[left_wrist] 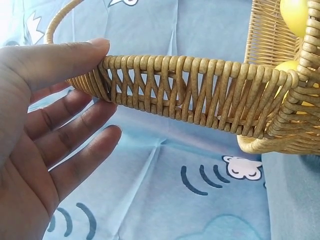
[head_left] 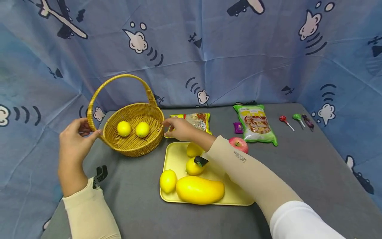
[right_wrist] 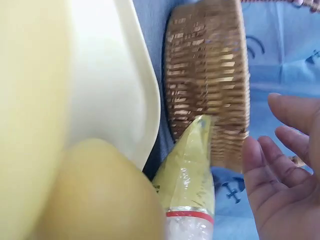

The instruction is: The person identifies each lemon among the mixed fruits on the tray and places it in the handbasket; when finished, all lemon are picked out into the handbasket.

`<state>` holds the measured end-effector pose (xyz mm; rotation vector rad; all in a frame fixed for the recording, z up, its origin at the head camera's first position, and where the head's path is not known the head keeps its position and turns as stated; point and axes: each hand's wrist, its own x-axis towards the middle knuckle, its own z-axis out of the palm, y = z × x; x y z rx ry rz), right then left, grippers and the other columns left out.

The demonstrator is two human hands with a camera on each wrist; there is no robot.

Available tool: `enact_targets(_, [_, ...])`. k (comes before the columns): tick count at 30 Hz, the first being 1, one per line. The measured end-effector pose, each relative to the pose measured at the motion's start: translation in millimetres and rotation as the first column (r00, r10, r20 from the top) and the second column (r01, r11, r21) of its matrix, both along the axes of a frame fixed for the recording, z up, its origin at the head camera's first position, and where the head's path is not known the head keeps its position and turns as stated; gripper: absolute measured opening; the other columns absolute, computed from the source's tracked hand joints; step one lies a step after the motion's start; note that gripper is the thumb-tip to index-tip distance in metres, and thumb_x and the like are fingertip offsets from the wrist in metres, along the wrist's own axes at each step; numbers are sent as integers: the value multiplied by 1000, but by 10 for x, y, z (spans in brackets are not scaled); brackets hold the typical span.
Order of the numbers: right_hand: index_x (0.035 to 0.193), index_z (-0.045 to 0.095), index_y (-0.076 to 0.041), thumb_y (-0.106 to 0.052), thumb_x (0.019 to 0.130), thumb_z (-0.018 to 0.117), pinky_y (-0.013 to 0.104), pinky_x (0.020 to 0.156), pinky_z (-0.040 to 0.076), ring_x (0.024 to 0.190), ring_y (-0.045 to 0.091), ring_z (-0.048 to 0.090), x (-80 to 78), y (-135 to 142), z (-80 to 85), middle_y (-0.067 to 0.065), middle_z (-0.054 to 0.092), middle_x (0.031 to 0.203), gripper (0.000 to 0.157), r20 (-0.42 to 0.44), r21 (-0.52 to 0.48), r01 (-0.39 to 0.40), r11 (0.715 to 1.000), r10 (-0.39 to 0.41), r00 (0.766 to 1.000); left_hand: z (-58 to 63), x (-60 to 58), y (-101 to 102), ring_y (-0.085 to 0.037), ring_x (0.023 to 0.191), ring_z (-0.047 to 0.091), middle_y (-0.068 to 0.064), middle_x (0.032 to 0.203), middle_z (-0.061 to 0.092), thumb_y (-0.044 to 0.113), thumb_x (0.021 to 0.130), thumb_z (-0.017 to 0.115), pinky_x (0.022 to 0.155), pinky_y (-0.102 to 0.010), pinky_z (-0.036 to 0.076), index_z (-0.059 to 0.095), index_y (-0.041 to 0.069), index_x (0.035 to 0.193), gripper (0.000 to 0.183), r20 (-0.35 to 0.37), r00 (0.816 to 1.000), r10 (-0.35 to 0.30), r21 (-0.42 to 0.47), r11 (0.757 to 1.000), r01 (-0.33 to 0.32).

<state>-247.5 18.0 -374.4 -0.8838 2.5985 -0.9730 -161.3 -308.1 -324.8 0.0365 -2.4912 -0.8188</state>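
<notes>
- Head view: your left hand (head_left: 73,141) pinches the wicker basket (head_left: 140,151) at the left side of its tall handle (head_left: 125,76), thumb against fingers.
- Two lemons (head_left: 142,129) lie just apart in the basket, which stands on the left of the table (head_left: 134,199).
- Your right hand (head_left: 182,129) is at the basket's right rim, fingers loosely bent and empty; you cannot tell here whether they touch it.
- Beneath your right forearm, the yellow tray (head_left: 174,156) holds a mango (head_left: 200,190) and more yellow fruit; a snack bag (head_left: 200,120) lies behind it.
- Farther right are an apple (head_left: 238,144), a green-edged food bag (head_left: 256,124) and two lollipops (head_left: 296,117).
- Left wrist view: your thumb lies over the woven handle, some fingers beneath, the lower ones extended.
- Right wrist view: your right fingers are parted, gently curved and hold nothing, beside the basket's rim; the nearest yellow fruit is blurred.
</notes>
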Motion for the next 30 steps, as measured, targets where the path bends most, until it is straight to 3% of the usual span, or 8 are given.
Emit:
enact_targets(8, [117,56,-15,-26,80,67,16,71,46,88,11,55,471,228,62,-2,56,107,41,-70,73,-177,981,182,981,2,3,1,-18,84,54,-8,93,58,20,73,74,78,-25,49,56,5,111,44,4,1000,11,-5,1000,-11])
enact_targets(15, [114,59,-13,-19,77,69,18,73,47,92,17,55,857,479,-22,2,56,107,39,-13,123,-333,935,337,941,0,1,-29,-18,85,54,-6,94,57,22,74,72,77,-25,49,55,6,114,45,12,1000,17,-26,1000,-17])
enact_targets(21, [112,61,-14,-16,74,68,26,85,43,95,12,49,900,695,-87,-1,55,106,39,-73,246,-304,920,330,941,11,1,-27,-18,86,54,-6,94,57,21,74,72,78,-31,50,55,6,114,45,19,1000,6,-16,1000,-5])
enact_targets(30, [109,62,-17,-35,69,74,28,82,44,87,12,48,919,909,-81,-4,52,104,46,-50,387,-237,891,277,960,15,-6,-20,-18,85,54,-6,94,57,22,73,73,77,-27,49,56,6,113,46,16,1000,2,0,1000,-2])
